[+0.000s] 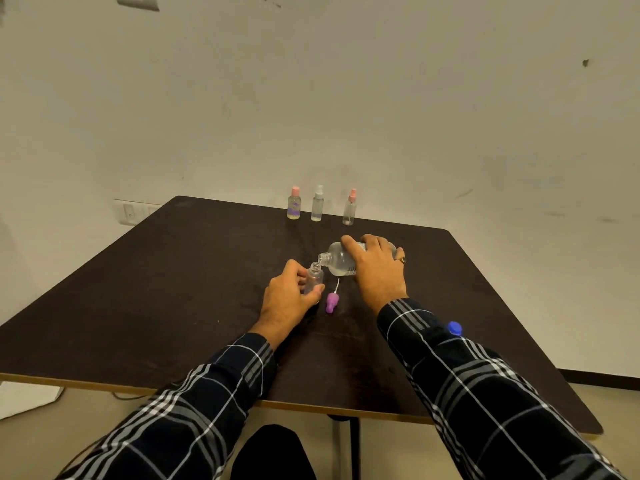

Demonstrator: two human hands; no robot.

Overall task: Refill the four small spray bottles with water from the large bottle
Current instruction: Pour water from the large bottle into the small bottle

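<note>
Left hand (289,296) grips the small bottle (314,278) upright mid-frame, keeping it steady. Right hand (375,268) holds the big bottle (337,258) tipped, mouth over its opening, so water goes in.

4 sm btls (293,203) (317,204) (349,207) (313,277), 1 lg btl (337,259)

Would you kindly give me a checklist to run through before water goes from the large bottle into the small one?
1. Small bottle uncapped and upright: ok.
2. Left hand grips the small bottle: ok.
3. Large bottle uncapped, tilted and gripped by the right hand: ok.
4. Large bottle's mouth directly over the small bottle's opening: cannot tell; it sits close, slightly up and to the right.
5. Purple spray cap lies on the table beside the small bottle, out of the pour: ok.
6. Water level in the small bottle: cannot tell.
</note>
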